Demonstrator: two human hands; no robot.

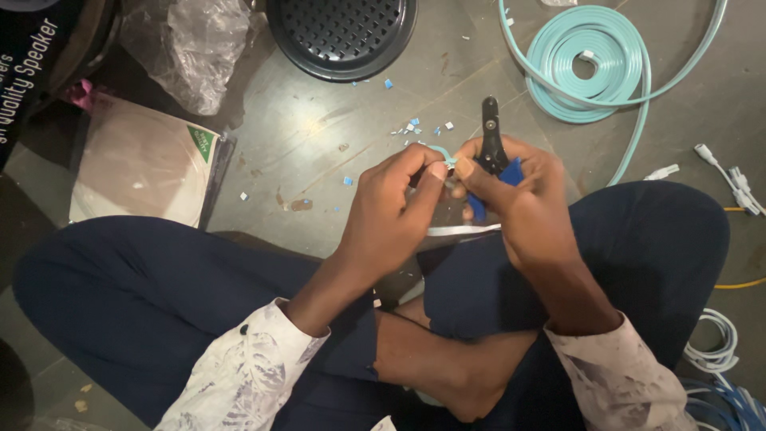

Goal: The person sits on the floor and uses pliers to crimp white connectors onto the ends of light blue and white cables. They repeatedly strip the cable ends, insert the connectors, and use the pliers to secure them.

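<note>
Pale-blue strip end (441,153) pinched in left hand (395,211), right hand (511,191) gripping pliers (491,144), above littered grey floor (319,144).

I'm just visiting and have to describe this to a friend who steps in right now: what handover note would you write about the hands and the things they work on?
Left hand: pinches the end of the pale blue strip between thumb and fingers, grip closed.
Right hand: holds the black cutters with blue handles, tip pointing away from the body, and also touches the strip end.
The strip's coil lies on the floor at the upper right.
Done: small blue and white offcuts lie scattered on the floor ahead of the hands, so some trimming seems finished.
Left: the strip end is in hand, apparently being worked; how far along cannot be told.
</note>
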